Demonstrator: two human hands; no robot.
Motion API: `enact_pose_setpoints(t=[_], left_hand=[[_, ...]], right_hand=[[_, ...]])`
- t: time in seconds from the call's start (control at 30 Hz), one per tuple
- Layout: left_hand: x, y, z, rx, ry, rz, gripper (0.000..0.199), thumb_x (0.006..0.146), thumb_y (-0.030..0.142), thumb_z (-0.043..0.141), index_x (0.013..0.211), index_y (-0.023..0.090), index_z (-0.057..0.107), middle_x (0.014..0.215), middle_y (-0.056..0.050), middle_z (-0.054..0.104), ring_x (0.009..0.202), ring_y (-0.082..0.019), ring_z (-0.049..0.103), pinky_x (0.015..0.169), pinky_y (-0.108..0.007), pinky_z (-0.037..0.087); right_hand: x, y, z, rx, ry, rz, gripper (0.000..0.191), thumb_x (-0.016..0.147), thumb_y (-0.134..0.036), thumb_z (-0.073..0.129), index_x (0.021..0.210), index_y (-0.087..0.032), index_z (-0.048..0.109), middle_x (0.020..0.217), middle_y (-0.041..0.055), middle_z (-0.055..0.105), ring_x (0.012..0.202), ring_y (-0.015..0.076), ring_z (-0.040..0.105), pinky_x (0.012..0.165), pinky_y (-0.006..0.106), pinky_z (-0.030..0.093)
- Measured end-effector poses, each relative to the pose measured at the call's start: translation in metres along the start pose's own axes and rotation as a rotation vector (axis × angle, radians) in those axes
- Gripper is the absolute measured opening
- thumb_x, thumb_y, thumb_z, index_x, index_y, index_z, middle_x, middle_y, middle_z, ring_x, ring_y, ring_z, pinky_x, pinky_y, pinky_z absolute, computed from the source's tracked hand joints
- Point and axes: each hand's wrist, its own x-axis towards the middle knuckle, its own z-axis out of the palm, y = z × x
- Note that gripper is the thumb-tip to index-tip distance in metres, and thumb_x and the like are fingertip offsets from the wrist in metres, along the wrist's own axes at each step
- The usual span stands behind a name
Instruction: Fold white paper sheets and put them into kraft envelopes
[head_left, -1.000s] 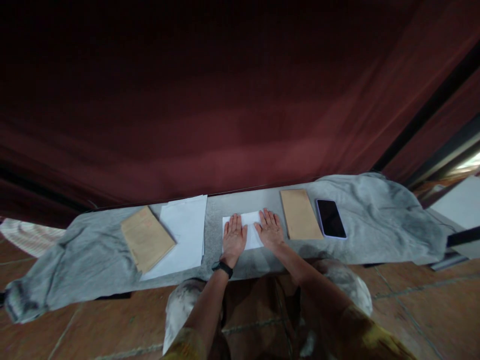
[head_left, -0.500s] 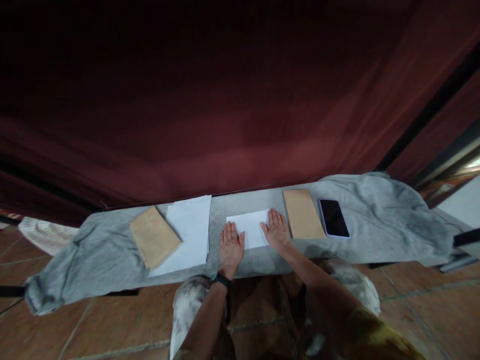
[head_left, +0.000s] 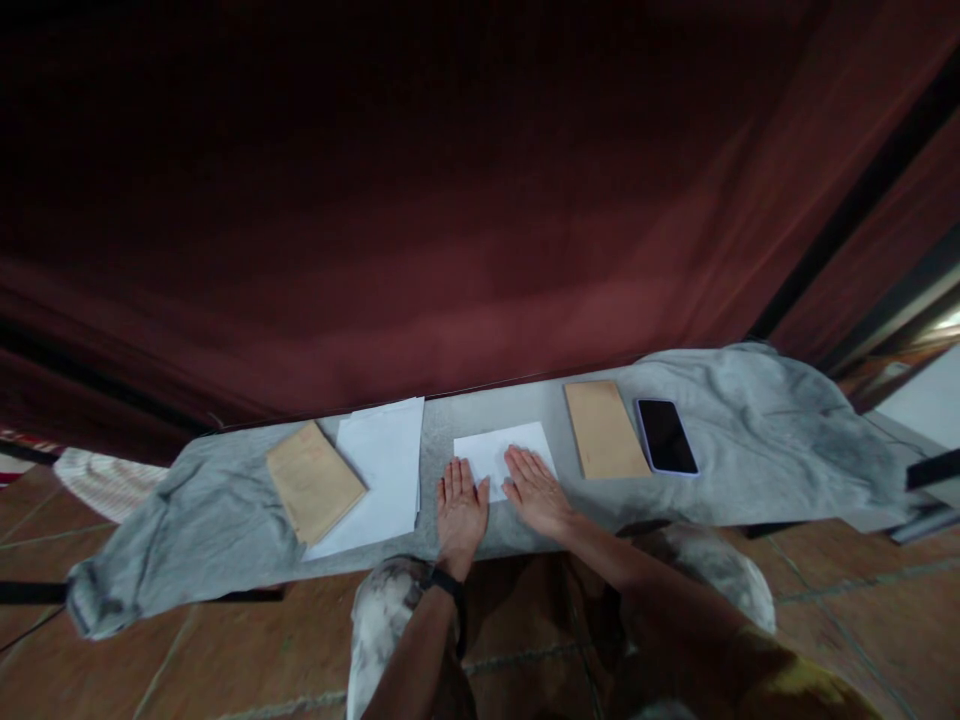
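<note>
A folded-looking white sheet of paper [head_left: 487,447] lies on the grey cloth in front of me. My left hand [head_left: 460,508] rests flat at its left edge, fingers stretched out and thumb on the paper. Flat across the paper's right half is my right hand [head_left: 534,488], its fingers pointing up and to the left. Neither hand grips anything. Part of the paper's near edge is hidden under the hands. Just right of it lies a brown envelope [head_left: 606,430].
A dark-screened phone [head_left: 667,437] lies right of the envelope. To the left, another brown envelope [head_left: 313,482] overlaps a stack of white sheets [head_left: 386,465]. The grey cloth [head_left: 225,500] covers a narrow bench. Behind it hangs a dark red curtain [head_left: 480,320].
My right hand has slid left and slightly nearer to me, from the paper's right edge onto its right half. My left hand has shifted slightly toward me.
</note>
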Motion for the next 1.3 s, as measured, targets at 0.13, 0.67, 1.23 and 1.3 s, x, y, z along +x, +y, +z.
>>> enact_pose_setpoints(t=[0.13,0.67,1.23,1.3], left_hand=[[0.000,0.001,-0.002,0.008,-0.008,0.012,0.069,0.104,0.051,0.030,0.156,0.006,0.036,0.159,-0.021,0.040,0.151,-0.031,0.033,0.122,-0.052,0.032],[0.001,0.003,-0.004,0.019,-0.074,-0.016,0.078,0.101,0.060,0.033,0.156,0.005,0.033,0.161,-0.022,0.035,0.153,-0.033,0.029,0.123,-0.051,0.028],[0.000,0.002,0.003,0.014,-0.026,-0.027,0.074,0.102,0.058,0.032,0.157,0.008,0.033,0.161,-0.020,0.037,0.152,-0.031,0.031,0.122,-0.052,0.030],[0.000,0.003,0.001,0.014,-0.032,-0.026,0.074,0.102,0.057,0.032,0.157,0.007,0.033,0.161,-0.020,0.036,0.152,-0.032,0.032,0.123,-0.051,0.030]], right_hand=[[-0.007,-0.005,0.003,0.004,-0.021,-0.008,0.058,0.106,-0.042,0.036,0.156,-0.014,0.039,0.163,0.0102,0.036,0.151,0.0232,0.034,0.127,0.045,0.023],[-0.015,0.022,0.005,-0.095,0.084,0.156,0.062,0.104,-0.042,0.036,0.157,-0.009,0.036,0.161,0.0152,0.039,0.150,0.0265,0.036,0.125,0.047,0.024],[-0.029,0.038,-0.001,-0.162,0.048,0.231,0.066,0.102,-0.041,0.040,0.155,-0.002,0.036,0.160,0.0208,0.039,0.149,0.0326,0.037,0.124,0.049,0.025],[-0.028,0.036,-0.005,-0.165,0.034,0.241,0.066,0.101,-0.039,0.042,0.153,0.001,0.039,0.160,0.0224,0.038,0.149,0.0335,0.036,0.123,0.049,0.026]])
